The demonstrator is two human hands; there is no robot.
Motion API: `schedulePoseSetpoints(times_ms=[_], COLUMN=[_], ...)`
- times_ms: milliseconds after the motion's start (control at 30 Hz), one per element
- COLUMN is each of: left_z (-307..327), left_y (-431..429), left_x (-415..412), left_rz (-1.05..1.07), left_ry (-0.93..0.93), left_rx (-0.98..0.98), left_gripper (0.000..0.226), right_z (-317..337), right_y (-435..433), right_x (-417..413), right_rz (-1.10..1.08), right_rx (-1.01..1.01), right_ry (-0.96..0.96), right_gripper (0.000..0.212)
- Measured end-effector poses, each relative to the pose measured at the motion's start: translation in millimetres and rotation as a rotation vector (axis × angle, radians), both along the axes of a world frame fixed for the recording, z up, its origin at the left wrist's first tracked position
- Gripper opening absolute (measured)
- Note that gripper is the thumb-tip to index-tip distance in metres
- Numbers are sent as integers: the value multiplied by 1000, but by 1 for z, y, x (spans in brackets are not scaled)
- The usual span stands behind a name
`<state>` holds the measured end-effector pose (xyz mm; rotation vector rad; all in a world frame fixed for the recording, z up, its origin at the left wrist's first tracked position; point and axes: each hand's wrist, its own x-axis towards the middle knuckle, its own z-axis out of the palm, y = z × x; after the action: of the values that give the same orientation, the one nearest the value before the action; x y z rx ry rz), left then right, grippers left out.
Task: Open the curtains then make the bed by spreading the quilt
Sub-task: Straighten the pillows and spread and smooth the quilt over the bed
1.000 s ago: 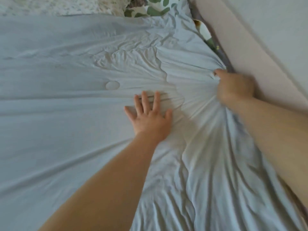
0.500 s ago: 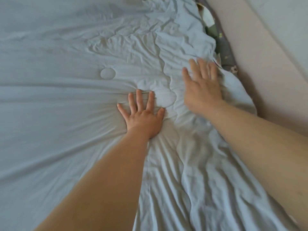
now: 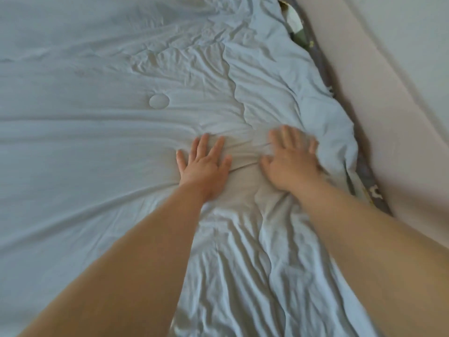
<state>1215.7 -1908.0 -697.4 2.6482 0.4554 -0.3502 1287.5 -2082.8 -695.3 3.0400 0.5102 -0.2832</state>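
Fingers (image 3: 205,144) of both hands lie straight, flat on the pale blue quilt (image 3: 97,142); it looks soft, light, crease-prone, best pulled by its wall-side edge.

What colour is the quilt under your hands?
Plain pale blue quilt, no print; clearest in the head view.
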Motion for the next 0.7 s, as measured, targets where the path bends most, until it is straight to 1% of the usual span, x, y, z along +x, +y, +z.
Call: schedulePoseSetpoints(times_ms=[67, 100, 167, 233, 267, 333, 433, 533, 700], left_z=[2, 2, 3, 0, -2, -7, -19, -27, -29], left_y=[-6, -9, -15, -23, -28, -37, -46, -48, -49], left_x=[-27, -39, -63, -84, -92, -105, -113, -109, -105], left_rz=[-38, -28, 17, 42, 49, 73, 101, 123, 123], left_ry=[0, 0, -3, -31, -54, -85, -82, -73, -71], left_rx=[64, 86, 114, 139, 150, 163, 197, 245, 269], left_gripper=[61, 63, 65, 66, 66, 68, 67, 67, 68], right_z=[6, 10, 17, 13, 8, 0, -14, -23, -30], right_y=[-23, -24, -7, 12, 15, 12, 0, -2, -4], right_x=[10, 10, -13, -54, -73, -97, -104, -101, -99], right_rz=[-157, -190, -150, -37, -2, -2, 26, 32, 37], right_rx=[-68, -79, -3, 100, 123, 109, 93, 147, 240], right_ry=[-40, -66, -114, -124, -114, -100, -115, -116, -155], right_gripper=[64, 63, 63, 66, 67, 68, 68, 69, 69])
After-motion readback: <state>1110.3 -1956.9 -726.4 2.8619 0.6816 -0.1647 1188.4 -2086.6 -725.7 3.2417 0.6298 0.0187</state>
